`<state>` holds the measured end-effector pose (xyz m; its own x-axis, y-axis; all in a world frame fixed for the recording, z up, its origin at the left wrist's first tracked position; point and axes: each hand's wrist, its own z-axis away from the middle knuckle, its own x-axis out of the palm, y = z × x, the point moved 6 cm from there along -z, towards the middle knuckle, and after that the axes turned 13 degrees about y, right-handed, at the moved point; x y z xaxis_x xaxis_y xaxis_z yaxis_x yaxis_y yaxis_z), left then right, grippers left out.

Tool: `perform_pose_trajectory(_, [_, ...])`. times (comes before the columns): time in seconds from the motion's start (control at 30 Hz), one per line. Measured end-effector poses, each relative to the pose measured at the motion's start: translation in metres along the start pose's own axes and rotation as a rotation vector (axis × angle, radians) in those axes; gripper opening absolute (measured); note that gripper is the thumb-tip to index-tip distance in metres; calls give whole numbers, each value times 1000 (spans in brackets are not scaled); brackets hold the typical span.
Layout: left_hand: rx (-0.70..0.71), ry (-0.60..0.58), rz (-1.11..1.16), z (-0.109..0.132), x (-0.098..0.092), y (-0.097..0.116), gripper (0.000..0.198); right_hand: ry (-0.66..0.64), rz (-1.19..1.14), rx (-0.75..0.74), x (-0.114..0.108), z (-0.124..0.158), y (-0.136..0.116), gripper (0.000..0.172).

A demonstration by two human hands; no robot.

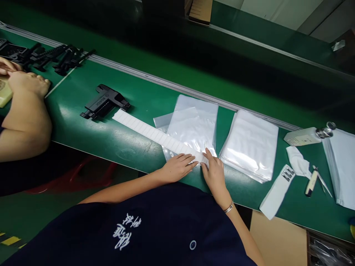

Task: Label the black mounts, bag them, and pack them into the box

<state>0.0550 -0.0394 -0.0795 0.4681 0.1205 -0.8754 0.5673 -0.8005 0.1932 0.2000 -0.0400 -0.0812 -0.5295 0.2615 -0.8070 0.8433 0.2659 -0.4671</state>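
A long white strip of labels point(152, 133) runs slantwise over the green bench, its near end lying across clear plastic bags point(191, 118). On that near end rests my left hand point(179, 169), its fingers stretched out flat. My right hand point(215, 175) pinches the end of the strip between thumb and index finger; whether a single label is lifted there I cannot tell. Past the strip's far end sits a black plastic bracket-like part point(105, 102) with pale lettering. To the right of my right hand lies a neat stack of clear bags point(251, 144).
At right are a white bottle with a metal top point(303, 136), a crumpled white cloth point(298, 160), a white strip with dark labels point(277, 192), a cutter point(311, 181), tweezers point(323, 181) and more bags point(342, 166). A co-worker's arm point(26, 111) and black parts point(52, 57) occupy the left.
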Motion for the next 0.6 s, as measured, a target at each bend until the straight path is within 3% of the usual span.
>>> perform_pose_trajectory(0.6, [-13,-3,24,7,7,-1,33,-14,96,-16,-6,2,-8,52])
